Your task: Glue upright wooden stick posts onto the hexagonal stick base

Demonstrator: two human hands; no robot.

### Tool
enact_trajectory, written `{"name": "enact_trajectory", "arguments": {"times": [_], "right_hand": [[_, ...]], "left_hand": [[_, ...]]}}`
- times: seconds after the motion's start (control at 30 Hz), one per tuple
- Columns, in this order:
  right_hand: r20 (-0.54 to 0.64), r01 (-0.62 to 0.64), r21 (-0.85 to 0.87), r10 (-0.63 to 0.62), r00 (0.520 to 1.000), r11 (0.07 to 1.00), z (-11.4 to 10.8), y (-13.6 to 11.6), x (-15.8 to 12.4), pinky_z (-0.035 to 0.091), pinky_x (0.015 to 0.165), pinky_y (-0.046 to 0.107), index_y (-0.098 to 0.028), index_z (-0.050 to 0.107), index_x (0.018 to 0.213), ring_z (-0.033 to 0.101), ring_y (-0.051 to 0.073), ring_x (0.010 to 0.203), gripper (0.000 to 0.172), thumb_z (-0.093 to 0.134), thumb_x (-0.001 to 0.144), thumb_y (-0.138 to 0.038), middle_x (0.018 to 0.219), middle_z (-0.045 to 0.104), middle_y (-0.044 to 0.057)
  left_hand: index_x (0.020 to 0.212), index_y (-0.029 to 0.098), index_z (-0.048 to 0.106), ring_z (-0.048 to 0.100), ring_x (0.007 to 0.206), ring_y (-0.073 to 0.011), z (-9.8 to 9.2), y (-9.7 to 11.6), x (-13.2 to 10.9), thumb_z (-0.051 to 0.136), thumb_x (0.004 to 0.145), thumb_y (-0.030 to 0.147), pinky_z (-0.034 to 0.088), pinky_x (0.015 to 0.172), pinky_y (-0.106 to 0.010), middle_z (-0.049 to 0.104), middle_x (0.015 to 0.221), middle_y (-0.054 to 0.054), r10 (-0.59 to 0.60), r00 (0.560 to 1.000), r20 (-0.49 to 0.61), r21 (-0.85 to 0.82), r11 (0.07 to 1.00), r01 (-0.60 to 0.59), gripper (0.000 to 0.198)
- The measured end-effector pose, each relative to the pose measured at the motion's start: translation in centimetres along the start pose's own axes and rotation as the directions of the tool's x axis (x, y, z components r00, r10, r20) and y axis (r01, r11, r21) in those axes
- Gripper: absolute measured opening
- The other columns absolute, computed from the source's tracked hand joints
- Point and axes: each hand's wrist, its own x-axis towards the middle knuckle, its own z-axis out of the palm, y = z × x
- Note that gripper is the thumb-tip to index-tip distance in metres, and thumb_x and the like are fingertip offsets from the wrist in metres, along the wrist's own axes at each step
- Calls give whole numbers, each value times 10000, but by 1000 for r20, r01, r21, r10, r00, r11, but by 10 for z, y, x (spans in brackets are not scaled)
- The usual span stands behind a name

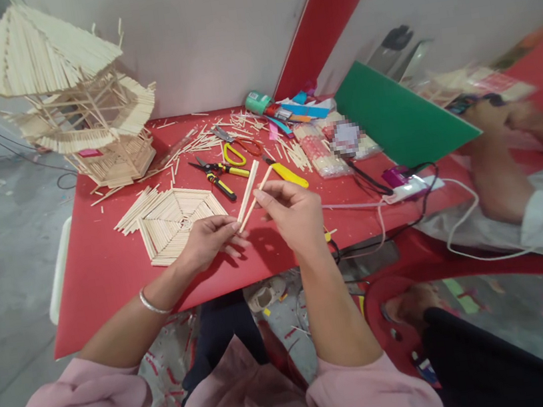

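Observation:
My left hand point(208, 239) pinches the lower ends of a few thin wooden sticks point(248, 192) that slant up to the right. In my right hand point(299, 210), a single wooden stick point(263, 181) is held between thumb and fingers, its lower end meeting my left fingertips. Beside and partly behind my left hand lies a flat polygonal panel point(181, 206) of sticks in rings. A pile of loose sticks point(137, 212) sits against its left side. Cutting pliers point(215, 178) with yellow-black handles and yellow-handled pliers point(287, 173) lie just beyond my hands.
A tiered stick pavilion point(87, 115) stands at the table's back left. Scissors point(230, 145), stick scraps, bagged sticks point(322, 149) and a green bottle point(257, 102) occupy the back of the red table point(105, 281). On the right are a green board point(400, 111), a power strip point(413, 189) and another person's arms point(493, 165).

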Motion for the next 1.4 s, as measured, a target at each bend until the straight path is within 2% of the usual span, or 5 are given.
{"name": "enact_trajectory", "arguments": {"times": [0.17,0.6,0.83,1.03,1.4], "right_hand": [[-28,-6,-30,5,1000,1000,2,0,2,567,627,304,-183,703,925,679,164,678,288,743,751,-408,750,711,30],[-39,-50,-19,49,998,999,2,-4,3,532,485,258,-158,704,830,647,146,581,256,741,741,-396,665,697,28],[-34,-56,19,57,998,998,4,-4,2,558,488,258,-161,684,821,674,162,634,313,756,728,-451,682,693,26],[-64,-29,27,30,997,999,-1,6,4,505,447,217,-173,679,862,596,117,605,387,818,661,-473,718,655,2],[186,-183,277,134,973,943,-3,8,4,382,394,207,-235,743,986,572,95,585,393,816,669,-454,903,742,39]], "left_hand": [[802,117,651,712,576,-174,2,2,-2,814,709,339,581,473,-225,736,709,-71,0,1000,3,33,999,0,291],[829,116,634,712,558,-185,3,-1,-3,778,762,392,596,504,-265,715,656,-54,29,1000,9,106,994,-30,318],[819,116,628,705,547,-173,3,-1,-2,779,763,362,603,513,-275,723,699,-53,24,1000,8,96,995,-25,294],[797,106,639,700,550,-163,2,1,-3,796,747,370,600,510,-255,730,699,-68,5,998,67,67,998,-9,312],[813,90,681,725,612,-179,-4,-6,-1,841,709,375,583,488,-221,748,741,-96,-41,979,199,-30,998,48,344]]}}
